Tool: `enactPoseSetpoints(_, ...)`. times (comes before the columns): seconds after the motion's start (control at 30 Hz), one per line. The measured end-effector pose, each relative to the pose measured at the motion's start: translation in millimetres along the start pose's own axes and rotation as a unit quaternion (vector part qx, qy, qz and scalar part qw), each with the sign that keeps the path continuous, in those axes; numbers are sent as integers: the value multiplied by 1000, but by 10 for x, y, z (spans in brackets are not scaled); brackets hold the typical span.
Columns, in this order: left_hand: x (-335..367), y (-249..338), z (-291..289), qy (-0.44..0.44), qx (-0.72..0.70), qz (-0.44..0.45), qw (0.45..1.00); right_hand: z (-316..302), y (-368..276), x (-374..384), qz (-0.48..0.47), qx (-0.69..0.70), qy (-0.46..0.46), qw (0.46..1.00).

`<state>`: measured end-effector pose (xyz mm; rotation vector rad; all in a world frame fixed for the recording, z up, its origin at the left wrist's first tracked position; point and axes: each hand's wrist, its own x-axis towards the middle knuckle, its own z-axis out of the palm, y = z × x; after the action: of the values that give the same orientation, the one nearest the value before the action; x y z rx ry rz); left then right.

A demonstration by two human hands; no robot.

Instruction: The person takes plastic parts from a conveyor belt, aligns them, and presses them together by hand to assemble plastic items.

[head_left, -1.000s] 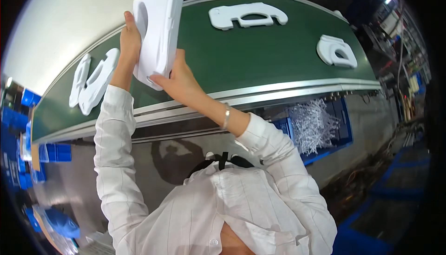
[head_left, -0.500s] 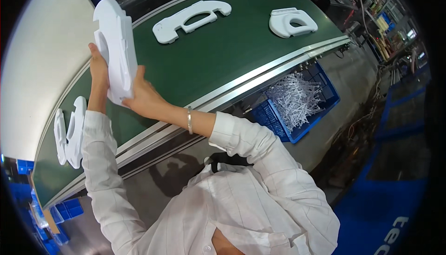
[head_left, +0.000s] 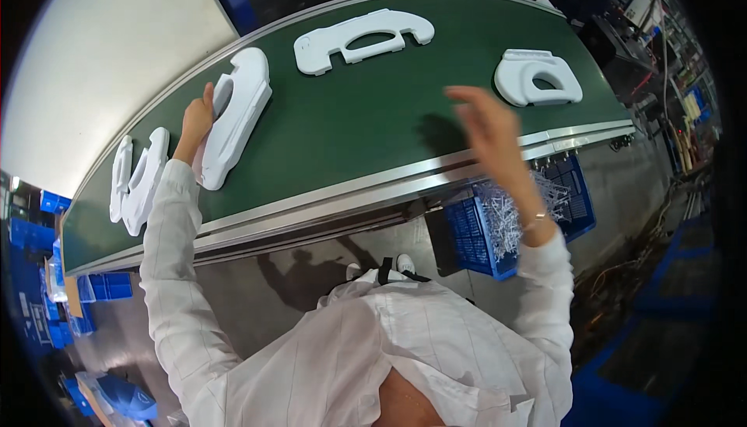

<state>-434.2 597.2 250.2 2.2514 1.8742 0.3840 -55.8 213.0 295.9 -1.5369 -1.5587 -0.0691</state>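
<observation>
A long white moulded plastic part (head_left: 245,112) with an oval opening lies slanted over the green belt, at the left. My left hand (head_left: 196,122) grips its left edge, with the thumb up beside the opening and the other fingers partly hidden. My right hand (head_left: 492,127), blurred by motion, is over the belt's near edge at the right, fingers stretched out and holding nothing. Another white part (head_left: 362,40) of the same kind lies at the far middle. A rounder white part (head_left: 537,78) with a hole rests beyond my right hand.
The green belt (head_left: 366,123) curves across in front of me, with a metal rail (head_left: 334,200) along its near side. Further white parts (head_left: 144,186) lie at its left end. Below the rail, a blue crate (head_left: 471,232) holds many thin clear-white pieces. A pale panel (head_left: 117,53) stands behind at the left.
The long white part, raised in both hands before, is now lower and tilted over the belt. My right hand has let go of it and moved far right. The view has shifted.
</observation>
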Motion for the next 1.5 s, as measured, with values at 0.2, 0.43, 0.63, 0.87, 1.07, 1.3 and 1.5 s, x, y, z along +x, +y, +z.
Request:
enactPoseSetpoints(0.2,-223,1589,-31,81,5,355,931,-1359,1245,-232,23,-209,9,978)
enactPoseSetpoints(0.43,-276,2536,492,11,-12,545,839,-1536,1700,-110,50,-176,-139,973)
enactPoseSetpoints(0.63,-370,2730,634,-4,9,528,849,-1517,1601,182,193,-208,-137,949)
enactPoseSetpoints(0.87,-566,2719,446,119,-29,558,821,-1066,1358,206,103,-334,-102,931)
enactPoseSetpoints(1.07,-1031,2808,-67,-69,-295,416,858,-1060,1249,162,78,-313,-134,937)
enactPoseSetpoints(1.3,-1414,2896,-320,-254,-510,279,773,-1129,1420,125,-50,-239,-62,968)
enactPoseSetpoints(1.5,-1648,2784,-394,-267,-663,236,658,-1225,664,448,-79,96,107,986)
